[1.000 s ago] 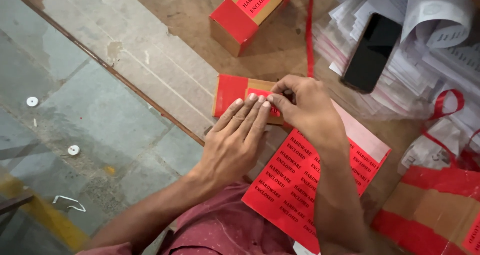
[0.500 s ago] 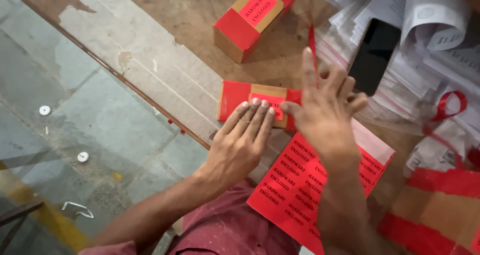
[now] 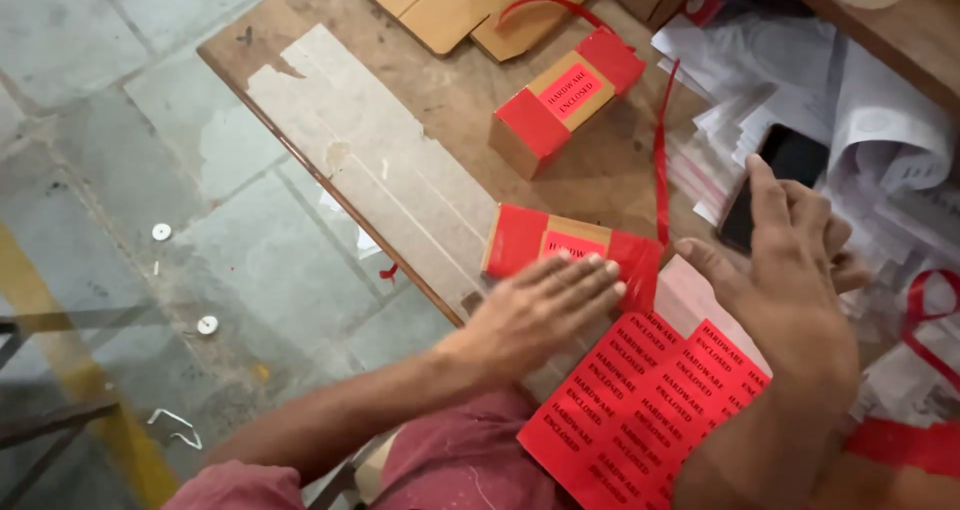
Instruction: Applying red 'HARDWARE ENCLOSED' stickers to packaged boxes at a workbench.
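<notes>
My left hand [image 3: 545, 310] lies flat, fingers together, with its fingertips on the near edge of a small cardboard box [image 3: 545, 242] with red-taped ends and a red label on top. My right hand [image 3: 790, 270] hovers open to the right of that box, fingers spread, above a sheet of red labels [image 3: 640, 410] that rests on my lap and the table edge. It holds nothing. A second red-taped box [image 3: 565, 100] with a red label stands farther back on the table.
The worn wooden table [image 3: 400, 140] ends at the left over a tiled floor. A black phone [image 3: 775, 175] lies on a pile of white papers at the right. Flat cardboard [image 3: 470, 5] sits at the back; red tape strips [image 3: 660, 155] lie about.
My right hand has lifted off the near box's label, opened and moved to the right. My left hand has stayed pressed at the box's edge.
</notes>
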